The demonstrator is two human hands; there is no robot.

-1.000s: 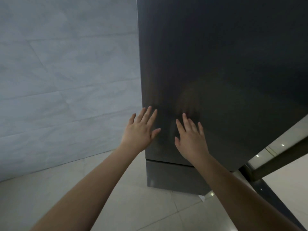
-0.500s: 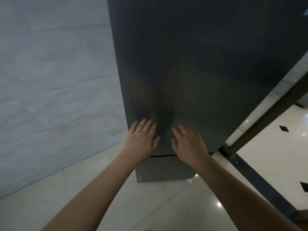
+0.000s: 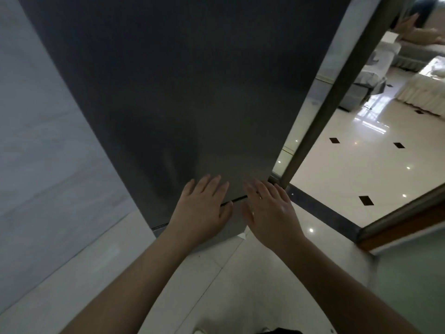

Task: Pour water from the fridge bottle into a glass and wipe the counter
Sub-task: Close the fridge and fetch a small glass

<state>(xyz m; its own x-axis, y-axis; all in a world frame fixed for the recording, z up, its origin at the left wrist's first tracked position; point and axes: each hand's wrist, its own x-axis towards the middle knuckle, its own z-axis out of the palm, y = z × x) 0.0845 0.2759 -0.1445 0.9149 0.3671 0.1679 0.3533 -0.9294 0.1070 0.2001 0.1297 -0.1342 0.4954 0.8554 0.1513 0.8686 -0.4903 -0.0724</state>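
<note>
Fridge (image 3: 192, 92) door right ahead, both hands (image 3: 237, 208) flat before it.

Fridge (image 3: 192, 92) top cut off by upper frame edge; lower door seam partly hidden behind left hand (image 3: 201, 210) and right hand (image 3: 269, 210). Right hand's fingertips motion-blurred; contact with the door cannot be told. Both forearms cut off at bottom edge. Furniture (image 3: 419, 92) far right of hands blurred.

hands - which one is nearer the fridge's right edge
The right hand: it lies by the fridge's lower right corner, beside the door frame. The left hand lies further toward the grey wall.
</note>
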